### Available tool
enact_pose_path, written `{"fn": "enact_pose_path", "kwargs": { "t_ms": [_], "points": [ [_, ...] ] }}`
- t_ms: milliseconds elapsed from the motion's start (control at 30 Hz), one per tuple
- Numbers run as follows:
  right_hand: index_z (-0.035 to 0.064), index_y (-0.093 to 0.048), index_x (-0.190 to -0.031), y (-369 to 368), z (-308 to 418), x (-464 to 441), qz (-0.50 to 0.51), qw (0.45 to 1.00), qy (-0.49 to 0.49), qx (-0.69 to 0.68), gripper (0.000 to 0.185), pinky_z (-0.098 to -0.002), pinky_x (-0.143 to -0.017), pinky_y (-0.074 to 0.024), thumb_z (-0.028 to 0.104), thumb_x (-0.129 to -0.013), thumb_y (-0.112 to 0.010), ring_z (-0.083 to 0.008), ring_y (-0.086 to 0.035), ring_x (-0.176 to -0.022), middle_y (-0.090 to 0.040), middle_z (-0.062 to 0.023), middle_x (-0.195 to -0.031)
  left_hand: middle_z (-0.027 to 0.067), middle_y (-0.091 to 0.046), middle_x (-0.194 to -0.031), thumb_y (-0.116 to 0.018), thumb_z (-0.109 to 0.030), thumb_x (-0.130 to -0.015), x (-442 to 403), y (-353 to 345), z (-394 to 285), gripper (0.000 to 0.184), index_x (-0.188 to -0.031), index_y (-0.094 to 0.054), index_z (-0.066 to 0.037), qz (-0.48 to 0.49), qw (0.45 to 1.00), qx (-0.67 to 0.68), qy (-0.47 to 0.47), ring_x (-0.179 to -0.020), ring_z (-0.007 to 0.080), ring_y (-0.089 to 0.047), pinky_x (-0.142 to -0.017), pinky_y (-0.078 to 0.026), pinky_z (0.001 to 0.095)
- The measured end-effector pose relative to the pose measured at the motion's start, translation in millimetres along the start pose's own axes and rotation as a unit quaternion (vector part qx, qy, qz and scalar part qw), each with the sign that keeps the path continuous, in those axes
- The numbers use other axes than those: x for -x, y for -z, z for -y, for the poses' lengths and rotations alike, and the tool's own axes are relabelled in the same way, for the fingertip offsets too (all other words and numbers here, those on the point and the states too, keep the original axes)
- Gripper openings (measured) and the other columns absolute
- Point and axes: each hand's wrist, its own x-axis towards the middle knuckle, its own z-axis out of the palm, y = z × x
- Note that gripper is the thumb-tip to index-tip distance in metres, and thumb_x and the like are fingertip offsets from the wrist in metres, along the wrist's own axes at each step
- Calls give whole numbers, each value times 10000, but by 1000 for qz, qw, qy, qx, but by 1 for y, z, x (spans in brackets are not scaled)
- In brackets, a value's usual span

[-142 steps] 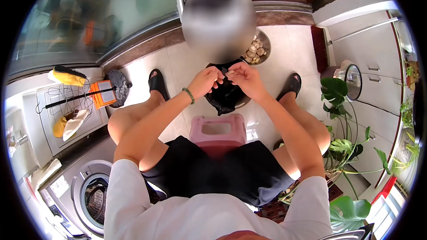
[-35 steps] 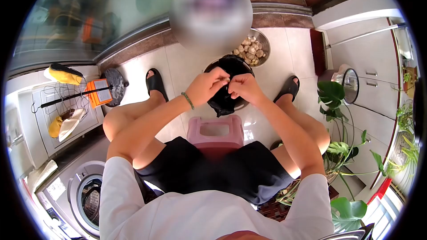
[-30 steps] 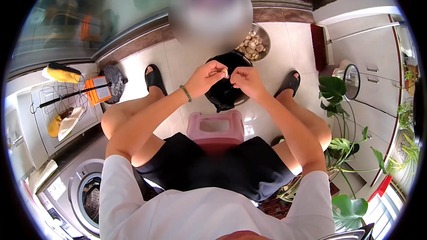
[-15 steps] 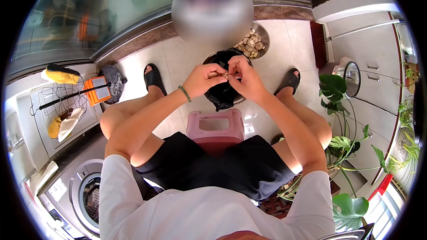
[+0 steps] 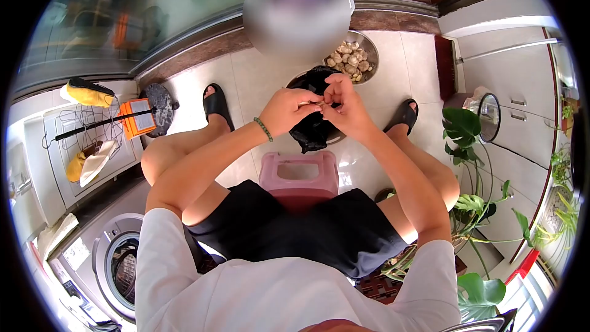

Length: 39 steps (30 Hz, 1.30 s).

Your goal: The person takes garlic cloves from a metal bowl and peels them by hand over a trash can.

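Both of my hands meet over a black plastic bag [image 5: 309, 133] that lines a round container on the floor. Between the fingertips is a small pale piece that looks like a garlic clove [image 5: 320, 104]. My left hand [image 5: 287, 110] pinches it from the left, thumb and forefinger closed. From the other side my right hand [image 5: 347, 112] has its thumb and forefinger against the same piece, its other fingers curled. Just beyond, a metal bowl [image 5: 376, 61] holds several garlic bulbs [image 5: 348, 59]; a blurred round patch covers the area next to it.
A pink plastic stool [image 5: 298, 181] stands between my legs. Black slippers [image 5: 216, 109] are on my feet. A washing machine [image 5: 120, 264] is at lower left, with a wire rack [image 5: 80, 129] of shoes above. Leafy plants [image 5: 461, 124] and white cabinets [image 5: 510, 74] line the right side.
The whole view has shifted slightly, so things appear a little farther right. My hands remain together over the bag, fingers still pinching the small piece.
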Motion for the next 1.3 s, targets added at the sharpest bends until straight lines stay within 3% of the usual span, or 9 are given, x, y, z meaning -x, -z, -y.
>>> {"fn": "enact_pose_path", "kwargs": {
  "t_ms": [167, 267, 367, 533, 600, 667, 733, 833, 1300],
  "points": [
    [69, -353, -1209, -1, -2, -1, -5, 999, -17, -44, 504, -231, -576, -430, -105, -800, -591, -79, -522, -692, -472, -31, -819, 131, -724, -929, -676, -40, -876, 2, -2, 2, 181, -1039, -678, 39, -2, 1000, 12, 10, -834, 173, -705, -737, -550, 276],
    [71, -361, -1214, -2, -2, -2, -10, 998, -8, -54, 501, -231, -581, -437, -106, -803, -587, -78, -535, -697, -486, -28, -828, 129, -718, -887, -681, -87, -861, 3, -2, -1, 155, -990, -689, -2, -37, 999, 11, -15, -768, 235, -704, -688, -547, 311],
    [75, -371, -1226, -1, -3, -1, -5, 1000, 11, 0, 501, -235, -581, -440, -111, -808, -577, -75, -537, -700, -492, -22, -828, 125, -721, -878, -675, -90, -863, 2, 2, -4, 152, -982, -691, 2, -31, 999, 12, -14, -778, 235, -707, -686, -543, 312],
    [72, -378, -1238, -2, -1, 0, 13, 999, 14, 38, 499, -226, -595, -448, -128, -819, -557, -83, -530, -717, -486, -28, -846, 132, -722, -907, -656, -41, -890, -1, 13, -13, 148, -1005, -672, 50, 38, 999, -17, 14, -819, 168, -704, -732, -542, 271],
    [73, -366, -1249, -3, 1, 0, 31, 997, 21, 65, 510, -208, -610, -453, -152, -824, -536, -74, -523, -744, -473, -27, -866, 124, -723, -880, -669, -62, -873, -2, 11, -4, 146, -978, -677, 40, 39, 999, -4, 18, -800, 186, -704, -724, -536, 277],
    [62, -415, -1210, -5, 5, 0, 12, 997, 21, 67, 445, -261, -574, -449, -91, -831, -590, -128, -542, -693, -507, -50, -822, 116, -723, -854, -683, -83, -856, -3, 10, 3, 146, -950, -681, 29, 41, 999, 9, 21, -781, 203, -703, -716, -531, 283],
    [64, -416, -1211, -5, 3, 0, 0, 998, 20, 59, 443, -261, -579, -457, -91, -835, -592, -127, -548, -698, -509, -47, -820, 111, -719, -876, -676, -40, -868, -6, 12, 1, 144, -967, -667, 65, 54, 986, 141, 64, -821, 159, -695, -741, -533, 267],
    [67, -422, -1209, -5, 7, -1, -25, 999, 19, 34, 437, -258, -599, -477, -89, -841, -600, -126, -572, -714, -522, -46, -830, 108, -706, -913, -668, -7, -877, -8, 12, 3, 142, -980, -654, 90, 49, 977, 189, 81, -870, 135, -677, -769, -536, 261],
    [61, -491, -1124, -1, 8, 2, -54, 991, 84, 94, 352, -277, -666, -534, -82, -828, -618, -166, -634, -736, -619, -59, -849, 83, -700, -937, -692, -48, -880, -13, 12, 0, 150, -998, -662, 39, 47, 949, 268, 159, -856, 108, -658, -766, -531, 231]
  ]
}}
